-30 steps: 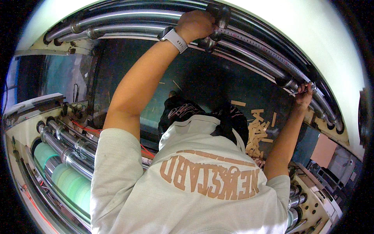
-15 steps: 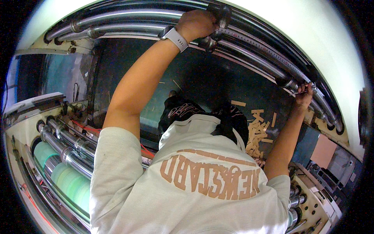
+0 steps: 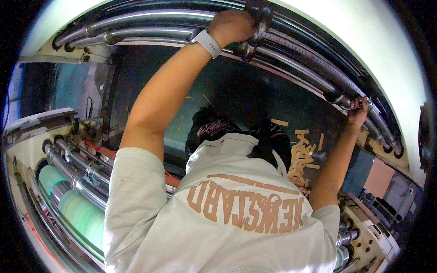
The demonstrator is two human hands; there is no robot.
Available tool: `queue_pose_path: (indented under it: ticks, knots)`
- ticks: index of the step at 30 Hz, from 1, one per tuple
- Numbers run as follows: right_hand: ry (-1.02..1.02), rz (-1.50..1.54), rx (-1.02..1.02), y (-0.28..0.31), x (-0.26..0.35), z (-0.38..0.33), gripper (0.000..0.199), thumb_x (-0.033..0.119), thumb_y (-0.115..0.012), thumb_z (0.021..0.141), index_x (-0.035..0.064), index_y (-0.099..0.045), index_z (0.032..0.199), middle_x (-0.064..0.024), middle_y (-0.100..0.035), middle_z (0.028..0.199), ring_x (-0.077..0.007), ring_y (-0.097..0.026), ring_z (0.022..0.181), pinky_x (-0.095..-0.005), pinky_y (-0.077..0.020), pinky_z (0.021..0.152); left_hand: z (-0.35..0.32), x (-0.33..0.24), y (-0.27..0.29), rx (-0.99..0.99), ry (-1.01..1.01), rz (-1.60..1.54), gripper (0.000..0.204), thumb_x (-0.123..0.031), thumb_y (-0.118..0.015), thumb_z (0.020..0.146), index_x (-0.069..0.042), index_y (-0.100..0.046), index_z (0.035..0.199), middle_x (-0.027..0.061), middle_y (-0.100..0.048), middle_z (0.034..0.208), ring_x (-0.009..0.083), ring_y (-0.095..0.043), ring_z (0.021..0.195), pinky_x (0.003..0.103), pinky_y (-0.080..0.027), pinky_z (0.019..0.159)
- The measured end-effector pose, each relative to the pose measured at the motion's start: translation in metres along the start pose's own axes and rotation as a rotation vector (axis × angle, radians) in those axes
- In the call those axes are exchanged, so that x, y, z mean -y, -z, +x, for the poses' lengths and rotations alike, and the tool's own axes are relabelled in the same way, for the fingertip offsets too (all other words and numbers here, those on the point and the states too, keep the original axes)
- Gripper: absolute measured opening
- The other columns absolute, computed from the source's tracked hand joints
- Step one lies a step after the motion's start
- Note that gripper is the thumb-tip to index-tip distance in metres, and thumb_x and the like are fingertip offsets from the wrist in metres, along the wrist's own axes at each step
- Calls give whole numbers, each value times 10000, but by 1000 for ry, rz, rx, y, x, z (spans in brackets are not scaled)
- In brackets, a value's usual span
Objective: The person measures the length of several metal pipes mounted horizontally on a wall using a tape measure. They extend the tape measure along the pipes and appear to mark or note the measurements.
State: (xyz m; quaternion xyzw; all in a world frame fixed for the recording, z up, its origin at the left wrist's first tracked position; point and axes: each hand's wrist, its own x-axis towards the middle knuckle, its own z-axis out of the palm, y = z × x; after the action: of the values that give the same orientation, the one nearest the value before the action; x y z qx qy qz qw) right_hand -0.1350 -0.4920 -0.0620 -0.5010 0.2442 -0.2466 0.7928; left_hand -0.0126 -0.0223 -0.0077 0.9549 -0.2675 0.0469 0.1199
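Observation:
My left hand (image 3: 231,27), with a grey-banded watch (image 3: 206,42) on its wrist, is closed against a black collar (image 3: 261,25) on the upper metal shafts. The ends of its fingers are hidden in shadow beside that collar. A long strip with measuring marks (image 3: 314,55) runs along the shafts from the collar down to the right. At its far right end, my right hand (image 3: 359,112) has its fingers curled around a slim silver metal piece, whose exact kind is too small to tell. Just left of those fingers sits another dark collar (image 3: 337,97).
Pale cut strips (image 3: 300,159) lie scattered on the dark floor beyond my body. Chrome rollers (image 3: 86,184) and a green-tinted roller (image 3: 82,211) stand at the lower left, near red tubing (image 3: 98,149). A curved white machine cover (image 3: 391,59) borders the upper right.
Both hands keep to nearly the same places, with the right one slightly lower. The black collar by my left hand appears a little farther right.

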Motion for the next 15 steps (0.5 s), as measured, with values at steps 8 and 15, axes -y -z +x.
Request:
queue_pose_path:
  ticks: [8,15]
  knots:
    - [74,14,187,1,-3,1,176,213,-538,854,84,-474,751,7,-467,655,-84,-346,499,-226,-271,411,4,-4,8,119,102,-30,264,-306,-513,749,-109,-657,849,133,-621,891,306,-594,842,395,-472,759]
    - [86,50,150,0,-5,0,209,219,-521,862,67,-491,721,3,-441,614,-88,-309,474,-227,-238,399,4,-6,6,131,115,-32,289,-354,-523,776,-118,-653,879,122,-620,915,297,-586,879,394,-466,771]
